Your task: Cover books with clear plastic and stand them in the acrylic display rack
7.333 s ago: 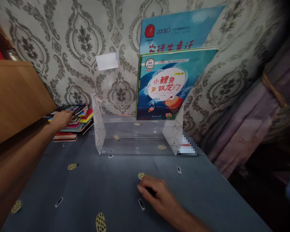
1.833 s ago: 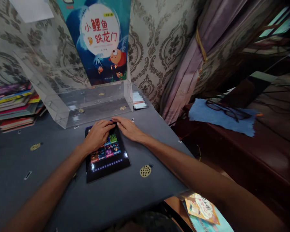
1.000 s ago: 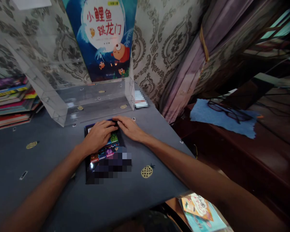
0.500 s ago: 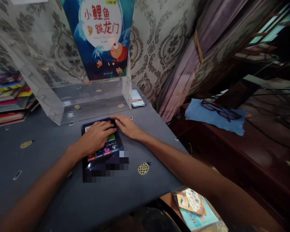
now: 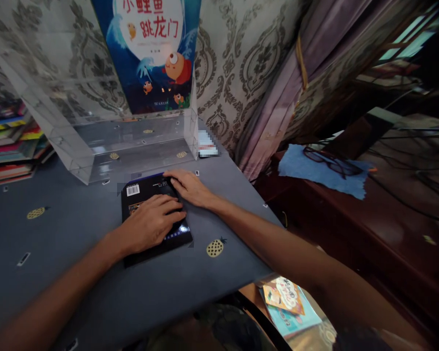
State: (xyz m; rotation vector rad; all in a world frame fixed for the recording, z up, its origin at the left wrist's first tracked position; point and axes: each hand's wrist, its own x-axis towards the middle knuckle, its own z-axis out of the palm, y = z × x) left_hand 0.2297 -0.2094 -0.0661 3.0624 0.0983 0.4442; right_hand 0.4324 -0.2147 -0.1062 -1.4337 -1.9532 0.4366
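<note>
A dark book (image 5: 146,256) lies flat on the grey desk, its barcode showing near the top left. My left hand (image 5: 153,222) rests palm down across the middle of its cover, fingers stretched out and covering part of the print. At the book's upper right corner, my right hand (image 5: 190,187) touches the edge with its fingertips, fingers extended and low to the desk. Neither hand is wrapped around the book.
Behind the book stands a clear acrylic stand (image 5: 84,161) with a blue picture book (image 5: 153,58). Stacked books (image 5: 10,146) are at the left. Glasses (image 5: 329,163) lie on a blue cloth (image 5: 292,165) at right. More books (image 5: 292,312) sit below the desk's edge.
My left hand has slid down the cover toward me, uncovering the barcode. My right hand stays at the upper right corner. The view has shifted slightly.
</note>
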